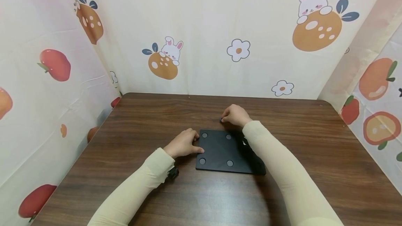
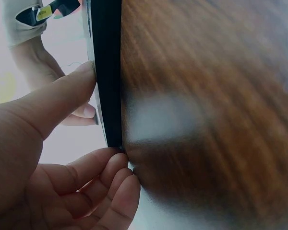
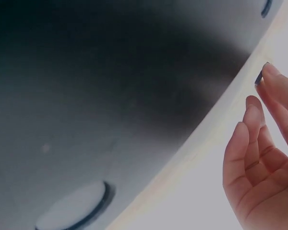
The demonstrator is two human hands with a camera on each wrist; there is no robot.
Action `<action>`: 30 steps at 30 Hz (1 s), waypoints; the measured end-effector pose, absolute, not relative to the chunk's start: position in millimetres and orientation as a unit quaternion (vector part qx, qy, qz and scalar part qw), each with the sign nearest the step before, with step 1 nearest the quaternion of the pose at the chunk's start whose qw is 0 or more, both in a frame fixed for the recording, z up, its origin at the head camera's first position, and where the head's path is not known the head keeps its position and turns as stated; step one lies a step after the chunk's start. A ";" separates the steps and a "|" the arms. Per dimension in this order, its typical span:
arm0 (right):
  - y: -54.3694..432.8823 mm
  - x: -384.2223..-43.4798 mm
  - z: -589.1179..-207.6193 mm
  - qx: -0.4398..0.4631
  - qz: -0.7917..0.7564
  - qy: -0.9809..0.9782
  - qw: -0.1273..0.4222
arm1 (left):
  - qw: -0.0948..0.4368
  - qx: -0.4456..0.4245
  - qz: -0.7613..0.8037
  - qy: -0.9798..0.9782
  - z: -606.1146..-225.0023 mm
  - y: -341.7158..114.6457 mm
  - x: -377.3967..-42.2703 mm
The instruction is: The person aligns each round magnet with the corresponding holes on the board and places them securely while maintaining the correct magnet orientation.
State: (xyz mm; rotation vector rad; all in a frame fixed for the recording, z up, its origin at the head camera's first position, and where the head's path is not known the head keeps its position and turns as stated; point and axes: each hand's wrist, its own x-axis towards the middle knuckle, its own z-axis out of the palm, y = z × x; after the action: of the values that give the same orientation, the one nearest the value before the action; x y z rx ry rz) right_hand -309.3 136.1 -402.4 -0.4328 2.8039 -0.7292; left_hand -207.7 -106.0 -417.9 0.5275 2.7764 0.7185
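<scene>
A flat black board point(image 1: 216, 151) with several round grey spots lies on the table. My left hand point(image 1: 183, 144) holds its left edge, the thumb on top and the curled fingers against the side, as the left wrist view shows. Beyond the board's far edge, my right hand point(image 1: 235, 115) pinches a small thin dark piece point(image 3: 260, 78) between thumb and index finger. The piece's exact kind is too small to tell. The other right fingers stay loosely bent. My right sleeve point(image 1: 276, 163) hides the board's right part, where a small white mark point(image 1: 244, 143) shows.
The brown wood-grain table point(image 1: 150, 114) extends around the board on all sides. A patterned curtain point(image 1: 207, 16) with rabbits and fruit encloses the table's back and both sides. A dark wrist device point(image 1: 173, 173) sits under my left wrist.
</scene>
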 end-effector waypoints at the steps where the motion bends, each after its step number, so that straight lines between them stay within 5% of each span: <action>1: 137.1 -308.4 -401.7 -0.149 -0.250 0.951 0.104 | 0.112 0.180 0.245 0.946 -417.8 -106.0 -207.7; 30: 175.6 -273.6 -388.6 -0.170 -0.294 0.938 0.073 | 0.111 0.181 0.245 0.946 -416.7 -106.8 -206.3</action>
State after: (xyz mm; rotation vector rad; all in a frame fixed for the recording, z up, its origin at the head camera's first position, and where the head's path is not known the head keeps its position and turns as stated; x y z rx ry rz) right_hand -273.6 175.6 -388.6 -0.5120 2.8168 -0.8842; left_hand -206.3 -106.8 -416.7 0.5313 2.7779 0.7192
